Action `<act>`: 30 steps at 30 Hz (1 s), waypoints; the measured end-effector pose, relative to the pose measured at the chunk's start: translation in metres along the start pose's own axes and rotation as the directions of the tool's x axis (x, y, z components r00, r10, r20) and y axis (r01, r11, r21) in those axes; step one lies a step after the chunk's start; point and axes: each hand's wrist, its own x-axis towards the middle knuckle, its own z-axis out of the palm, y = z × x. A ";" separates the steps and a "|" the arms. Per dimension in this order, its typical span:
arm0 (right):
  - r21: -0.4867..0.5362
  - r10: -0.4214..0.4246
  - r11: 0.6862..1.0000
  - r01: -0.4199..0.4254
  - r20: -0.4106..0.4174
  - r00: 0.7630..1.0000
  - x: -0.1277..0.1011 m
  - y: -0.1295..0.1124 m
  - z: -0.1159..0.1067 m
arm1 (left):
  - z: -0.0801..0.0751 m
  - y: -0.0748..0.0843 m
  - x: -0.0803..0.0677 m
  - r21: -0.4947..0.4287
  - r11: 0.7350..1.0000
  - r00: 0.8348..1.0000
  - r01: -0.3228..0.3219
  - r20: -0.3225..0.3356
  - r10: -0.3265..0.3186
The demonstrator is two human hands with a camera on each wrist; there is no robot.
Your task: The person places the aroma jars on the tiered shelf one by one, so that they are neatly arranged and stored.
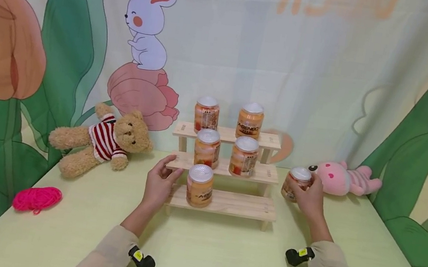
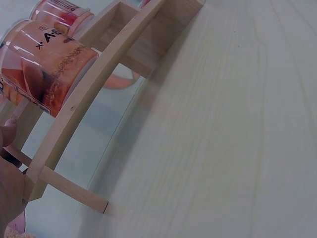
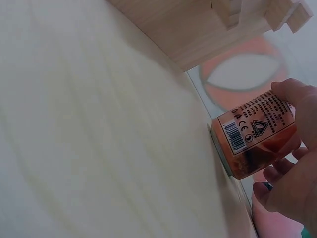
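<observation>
Here, the right hand (image 1: 309, 197) grips an upright can (image 1: 296, 183) on the table (image 1: 220, 262), just right of the wooden rack (image 1: 221, 200). The left hand (image 1: 159, 183) holds the rack's left end, fingers curled on its middle step. Five cans fill the rack; a pink plush (image 1: 345, 178) lies beyond the held can.

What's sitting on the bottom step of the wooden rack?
The bottom step of the wooden rack carries a single orange can near its left end; the rest is bare wood. Whatever is behind that can is hidden.
</observation>
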 end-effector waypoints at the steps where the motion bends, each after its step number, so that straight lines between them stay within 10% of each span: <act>1: 0.013 0.009 1.000 -0.010 0.004 1.000 0.000 0.001 0.000 | 0.000 0.000 0.000 0.003 1.000 1.000 -0.004 0.001 0.004; 30: -0.033 0.085 0.996 -0.088 -0.064 0.994 -0.002 -0.006 -0.008 | 0.000 0.002 -0.001 -0.019 1.000 1.000 -0.009 0.003 0.009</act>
